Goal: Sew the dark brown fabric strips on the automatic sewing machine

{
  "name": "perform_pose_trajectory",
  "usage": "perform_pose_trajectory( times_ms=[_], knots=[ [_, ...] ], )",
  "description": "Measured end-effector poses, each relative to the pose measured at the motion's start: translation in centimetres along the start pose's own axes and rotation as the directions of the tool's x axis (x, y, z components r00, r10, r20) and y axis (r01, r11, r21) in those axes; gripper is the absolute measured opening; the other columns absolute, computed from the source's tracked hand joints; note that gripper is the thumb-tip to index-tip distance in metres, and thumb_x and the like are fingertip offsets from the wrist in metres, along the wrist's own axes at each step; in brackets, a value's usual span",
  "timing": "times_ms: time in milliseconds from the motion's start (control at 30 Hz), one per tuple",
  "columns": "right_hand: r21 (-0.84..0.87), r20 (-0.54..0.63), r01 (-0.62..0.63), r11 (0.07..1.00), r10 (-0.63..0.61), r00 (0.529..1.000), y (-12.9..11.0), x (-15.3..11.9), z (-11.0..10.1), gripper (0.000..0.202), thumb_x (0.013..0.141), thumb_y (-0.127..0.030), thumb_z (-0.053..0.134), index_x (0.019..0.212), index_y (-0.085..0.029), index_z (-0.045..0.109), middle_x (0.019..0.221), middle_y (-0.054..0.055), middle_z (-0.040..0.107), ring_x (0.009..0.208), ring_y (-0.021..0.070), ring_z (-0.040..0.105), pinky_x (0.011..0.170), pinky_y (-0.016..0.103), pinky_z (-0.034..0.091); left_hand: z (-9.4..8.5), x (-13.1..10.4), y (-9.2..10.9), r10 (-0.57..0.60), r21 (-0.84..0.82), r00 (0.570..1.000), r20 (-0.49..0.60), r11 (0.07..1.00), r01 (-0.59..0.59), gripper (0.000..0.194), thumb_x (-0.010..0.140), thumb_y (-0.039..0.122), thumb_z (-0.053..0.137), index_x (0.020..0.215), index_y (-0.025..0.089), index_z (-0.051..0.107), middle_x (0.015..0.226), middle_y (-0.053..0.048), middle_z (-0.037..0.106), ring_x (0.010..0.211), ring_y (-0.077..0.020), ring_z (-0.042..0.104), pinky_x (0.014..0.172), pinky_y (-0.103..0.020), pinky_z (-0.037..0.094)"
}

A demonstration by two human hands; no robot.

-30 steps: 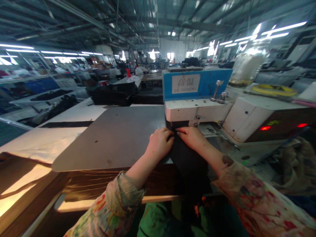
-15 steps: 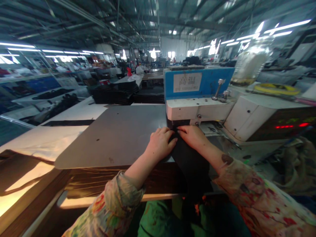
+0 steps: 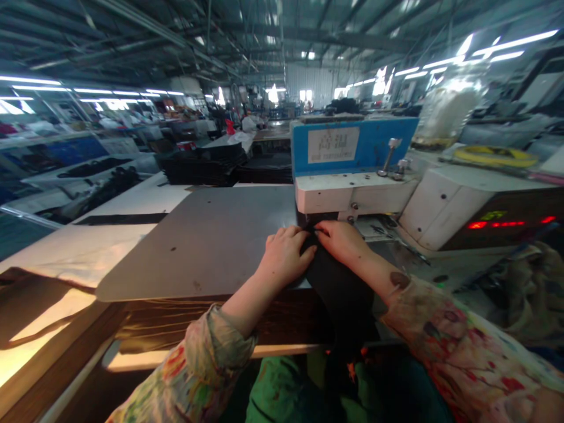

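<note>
A strip of black material [image 3: 341, 288] runs from under the head of a blue and white machine [image 3: 352, 191] down over the table's front edge. My left hand [image 3: 286, 249] is closed on the strip's left edge, thumb and fingers together, just in front of the machine head. Close beside it on the right, my right hand [image 3: 337, 238] pinches the same strip near its top. The fingertips of both hands nearly meet. A grey metal plate [image 3: 211, 247] lies to the left of my left hand. The machine's needle area is mostly hidden.
Stacks of black pieces [image 3: 202, 164] stand behind the plate. A control box [image 3: 484, 205] with red lights, a yellow ring [image 3: 496, 155] and a clear plastic bottle [image 3: 449, 111] are at the right. Brown layered material [image 3: 176, 326] lies below the plate's front edge.
Both hands stay almost in place on the black strip. The lit display on the control box shows a different pattern, and the view has shifted very slightly.
</note>
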State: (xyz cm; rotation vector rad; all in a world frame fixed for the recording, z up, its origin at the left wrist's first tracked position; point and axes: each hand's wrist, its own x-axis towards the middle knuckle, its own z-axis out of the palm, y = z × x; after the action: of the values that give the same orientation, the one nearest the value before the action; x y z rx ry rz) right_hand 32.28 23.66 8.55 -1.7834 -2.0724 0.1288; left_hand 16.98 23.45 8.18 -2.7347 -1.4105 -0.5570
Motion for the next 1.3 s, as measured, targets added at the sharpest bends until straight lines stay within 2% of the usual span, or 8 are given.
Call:
perform_pose_trajectory(
  times_ms=[500,1300],
  knots=[
    [-0.153,-0.032,0.032,0.988,-0.038,0.999,-0.11,0.35,0.26,0.02,0.082,-0.023,0.042,0.087,-0.017,0.06,0.087,0.006,0.065,0.079,0.0165,0.058,0.065,0.024,0.037,-0.3,-0.1,0.27,0.001,0.013,0.999,0.039,1.0,-0.001,0.031,0.084,0.041,0.038,0.106,0.026,0.053,0.11,-0.003,0.053,0.099,-0.0228,0.045,0.078,-0.036,0.037],
    [-0.175,-0.045,0.046,0.983,-0.055,0.997,-0.23,0.08,0.34,0.019,0.082,-0.023,0.042,0.087,-0.017,0.059,0.087,0.006,0.064,0.078,0.0165,0.058,0.062,0.025,0.036,-0.3,-0.11,0.17,0.033,-0.008,0.999,0.031,0.999,-0.033,0.032,0.084,0.041,0.039,0.107,0.025,0.054,0.11,-0.003,0.053,0.099,-0.0233,0.045,0.077,-0.038,0.038]
  ],
)
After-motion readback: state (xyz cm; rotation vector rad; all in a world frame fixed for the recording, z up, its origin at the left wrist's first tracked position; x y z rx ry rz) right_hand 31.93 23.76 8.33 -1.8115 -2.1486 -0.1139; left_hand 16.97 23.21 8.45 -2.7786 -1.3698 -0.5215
